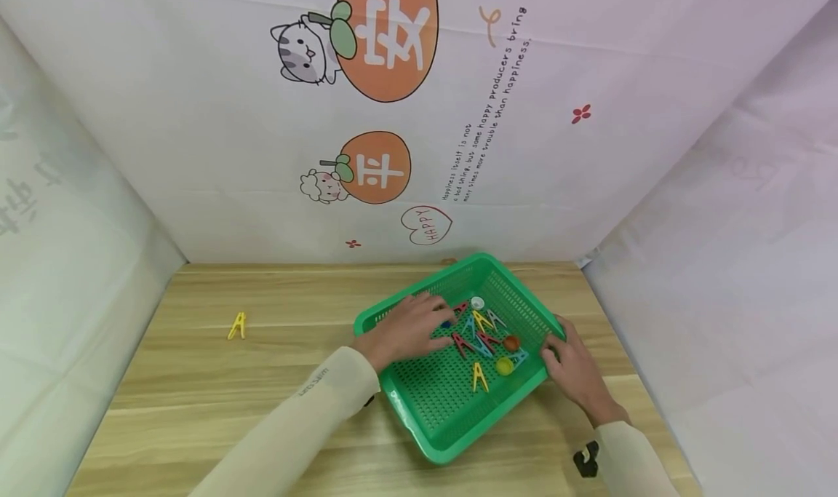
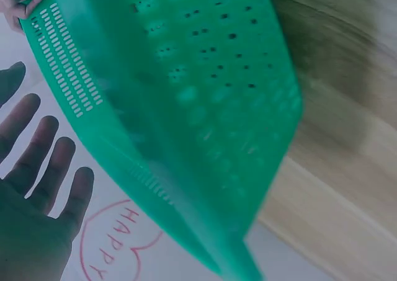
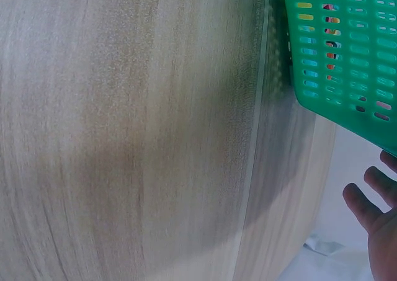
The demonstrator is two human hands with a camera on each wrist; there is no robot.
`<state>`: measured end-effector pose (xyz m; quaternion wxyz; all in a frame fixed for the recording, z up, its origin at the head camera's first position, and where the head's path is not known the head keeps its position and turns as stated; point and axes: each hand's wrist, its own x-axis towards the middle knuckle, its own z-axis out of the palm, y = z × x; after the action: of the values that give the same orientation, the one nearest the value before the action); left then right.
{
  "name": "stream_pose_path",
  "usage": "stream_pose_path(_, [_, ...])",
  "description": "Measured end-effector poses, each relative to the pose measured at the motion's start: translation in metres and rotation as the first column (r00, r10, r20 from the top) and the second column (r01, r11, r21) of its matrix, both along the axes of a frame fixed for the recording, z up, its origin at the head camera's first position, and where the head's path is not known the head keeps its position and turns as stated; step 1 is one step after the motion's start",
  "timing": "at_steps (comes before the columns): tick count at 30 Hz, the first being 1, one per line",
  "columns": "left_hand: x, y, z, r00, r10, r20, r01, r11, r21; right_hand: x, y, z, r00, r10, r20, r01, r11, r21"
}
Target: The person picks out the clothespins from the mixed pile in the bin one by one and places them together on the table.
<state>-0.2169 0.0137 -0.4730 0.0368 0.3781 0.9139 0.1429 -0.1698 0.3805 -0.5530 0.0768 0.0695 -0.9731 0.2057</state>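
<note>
I see the left hand (image 1: 412,331), fingers straight and spread, over the green basket (image 1: 428,391); the right hand (image 1: 575,366) grips its rim.
The basket, slotted plastic, sits askew on the wooden table (image 1: 190,380), holding mixed-colour clothespins (image 1: 484,339) and small round caps (image 1: 504,366); a yellow clothespin (image 1: 238,325) lies well apart.

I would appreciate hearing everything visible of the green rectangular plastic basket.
The green rectangular basket looks plastic, with slotted walls, perforated floor and smooth rim. It sits askew over the wooden tabletop, right of centre, holding coloured plastic clothespins and round caps. The bare right hand grips its rim; the bare left hand reaches inside.
</note>
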Motion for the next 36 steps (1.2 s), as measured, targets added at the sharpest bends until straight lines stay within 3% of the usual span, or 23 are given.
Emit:
stream_pose_path(6, [0.000, 0.021, 0.006, 0.999, -0.041, -0.016, 0.039, 0.994, -0.097, -0.001, 0.002, 0.000, 1.000, -0.002, 0.019, 0.003, 1.000, -0.014])
stream_pose_path(12, [0.008, 0.039, 0.005, 0.996, -0.074, 0.044, 0.082, 0.972, -0.221, -0.001, 0.000, 0.003, 1.000, -0.003, 0.010, 0.003, 1.000, -0.015])
stream_pose_path(18, [0.017, 0.052, 0.008, 0.992, -0.073, 0.103, 0.098, 0.962, -0.254, 0.000, -0.001, 0.006, 1.000, -0.004, 0.021, 0.004, 1.000, -0.017])
stream_pose_path(24, [0.022, 0.063, 0.004, 0.991, -0.079, 0.110, 0.108, 0.950, -0.293, -0.001, -0.002, 0.007, 1.000, 0.004, 0.024, -0.003, 1.000, -0.019])
stream_pose_path(31, [0.027, 0.077, 0.002, 0.984, -0.081, 0.158, 0.132, 0.927, -0.351, -0.002, -0.001, 0.004, 1.000, 0.010, 0.020, -0.010, 0.999, -0.032])
stream_pose_path(36, [0.032, 0.087, 0.006, 0.984, -0.090, 0.155, 0.146, 0.904, -0.402, -0.002, -0.001, 0.003, 1.000, 0.007, 0.022, -0.006, 1.000, -0.023])
